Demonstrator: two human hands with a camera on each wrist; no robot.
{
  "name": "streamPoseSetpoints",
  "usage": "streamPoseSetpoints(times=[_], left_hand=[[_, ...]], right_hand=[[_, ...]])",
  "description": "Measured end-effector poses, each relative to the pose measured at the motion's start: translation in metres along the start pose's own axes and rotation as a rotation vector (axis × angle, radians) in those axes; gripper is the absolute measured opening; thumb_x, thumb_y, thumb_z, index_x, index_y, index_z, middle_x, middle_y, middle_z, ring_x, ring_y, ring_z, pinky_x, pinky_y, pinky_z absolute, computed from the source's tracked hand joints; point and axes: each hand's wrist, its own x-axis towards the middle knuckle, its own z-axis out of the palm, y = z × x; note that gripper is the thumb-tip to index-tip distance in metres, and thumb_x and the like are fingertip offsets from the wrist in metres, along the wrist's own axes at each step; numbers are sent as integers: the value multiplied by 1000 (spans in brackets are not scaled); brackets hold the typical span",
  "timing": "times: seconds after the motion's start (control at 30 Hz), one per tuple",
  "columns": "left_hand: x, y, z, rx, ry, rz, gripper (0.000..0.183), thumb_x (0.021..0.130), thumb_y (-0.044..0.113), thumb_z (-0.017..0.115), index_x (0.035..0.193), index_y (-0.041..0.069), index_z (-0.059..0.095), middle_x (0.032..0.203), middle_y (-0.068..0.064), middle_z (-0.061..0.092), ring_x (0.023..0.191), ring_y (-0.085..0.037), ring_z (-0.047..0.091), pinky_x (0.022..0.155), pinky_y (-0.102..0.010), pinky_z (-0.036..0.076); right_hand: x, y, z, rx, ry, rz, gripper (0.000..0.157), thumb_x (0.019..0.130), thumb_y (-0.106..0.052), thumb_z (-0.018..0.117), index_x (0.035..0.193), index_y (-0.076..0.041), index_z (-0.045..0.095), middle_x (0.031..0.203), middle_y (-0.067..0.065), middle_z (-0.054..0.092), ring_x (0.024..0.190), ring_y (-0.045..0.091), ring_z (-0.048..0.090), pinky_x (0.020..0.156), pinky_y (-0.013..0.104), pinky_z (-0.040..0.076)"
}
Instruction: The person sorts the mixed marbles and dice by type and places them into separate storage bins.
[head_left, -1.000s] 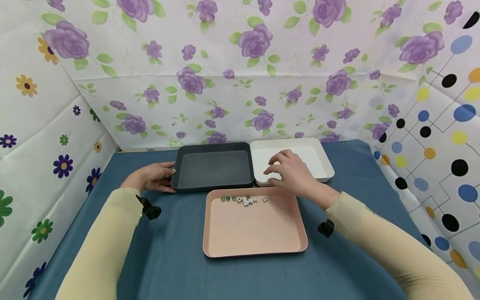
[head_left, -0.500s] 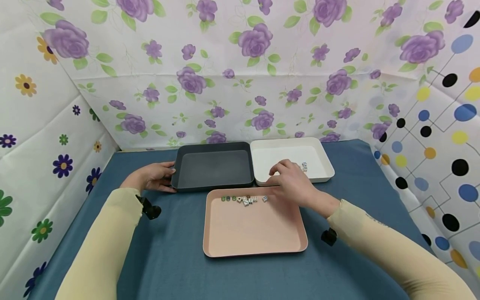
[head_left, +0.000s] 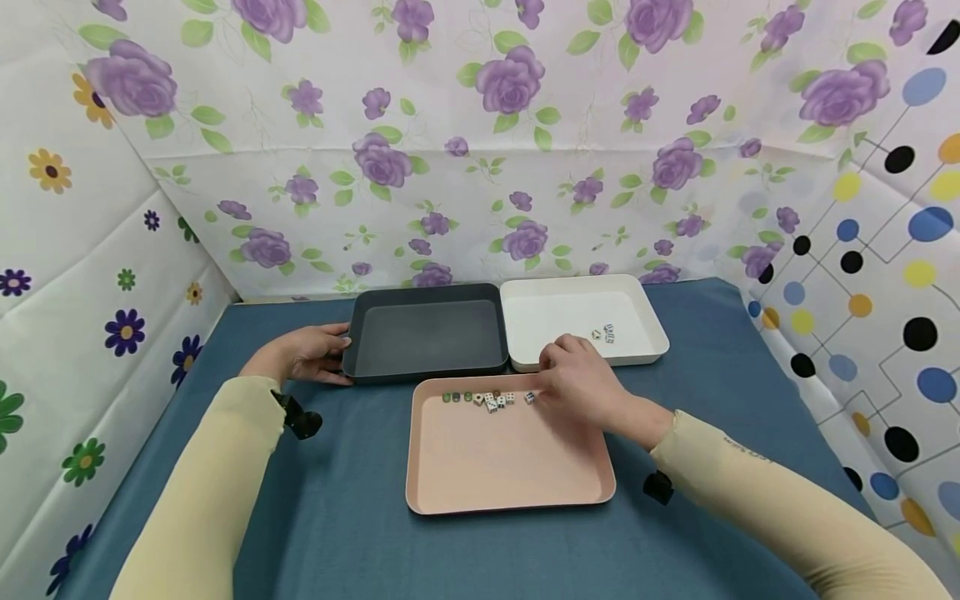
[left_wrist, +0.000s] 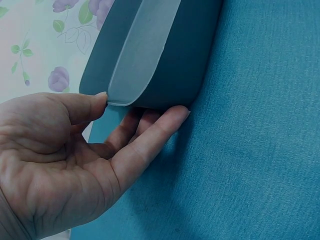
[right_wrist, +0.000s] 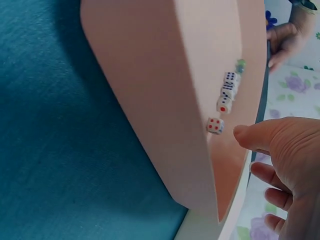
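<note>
My left hand (head_left: 311, 354) holds the left end of the dark grey tray (left_wrist: 175, 65), thumb on its rim and fingers against the outer wall. Over the far right part of the pink tray (head_left: 510, 475) is my right hand (head_left: 585, 383), its thumb and fingers apart with nothing seen between them. Close to that thumb sits a single white die (right_wrist: 215, 126). A row of several more white dice (right_wrist: 228, 90) lies along the tray's far side, with small green pieces (head_left: 457, 397) at its left end.
The white tray (head_left: 555, 304) stands at the back right beside the dark one, with several small dice (head_left: 608, 334) in it. Blue cloth (head_left: 337, 533) covers the table. A floral sheet (head_left: 465, 192) hangs behind, with patterned sheets at both sides.
My right hand has come from over the white tray toward me, down to the single die in the pink tray. Dice in the white tray are uncovered. The left hand stays put.
</note>
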Motion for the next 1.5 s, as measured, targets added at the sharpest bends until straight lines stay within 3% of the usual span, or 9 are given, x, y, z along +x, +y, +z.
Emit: streamPoseSetpoints(times=[0.2,0.43,0.7,1.0,1.5], left_hand=[[0,-1,0,2,-2,2,63,115,14,31,166,29,-3,164,-28,22,145,-45,34,98,-58,53],[-1,0,0,-1,-1,4,63,115,14,31,166,29,-3,163,-28,22,145,-45,34,98,-58,53],[-2,1,1,9,0,9,63,115,14,31,166,29,-3,163,-28,22,144,-45,35,98,-57,54],[-1,0,1,8,5,7,63,115,14,32,166,29,-2,164,-27,21,145,-45,35,97,-57,54],[-2,2,0,-3,-2,4,64,115,14,32,166,29,-3,163,-28,22,145,-45,34,98,-58,53]], right_hand=[[-2,-4,6,-70,-1,-81,12,87,-30,85,98,-24,84,91,0,59,89,23,46,92,47,46],[-2,-6,11,-100,16,-112,7,92,-21,80,97,-23,83,89,1,57,87,24,44,86,44,45],[-3,-8,11,-35,9,-76,10,90,-14,80,86,-24,82,91,1,58,88,24,43,83,43,43],[-8,-11,9,-5,-41,-52,8,84,-25,83,78,-23,78,99,1,62,94,24,46,83,42,44],[-16,-10,9,23,-35,-45,7,83,-29,85,82,-23,81,106,4,63,102,27,47,88,47,44]])
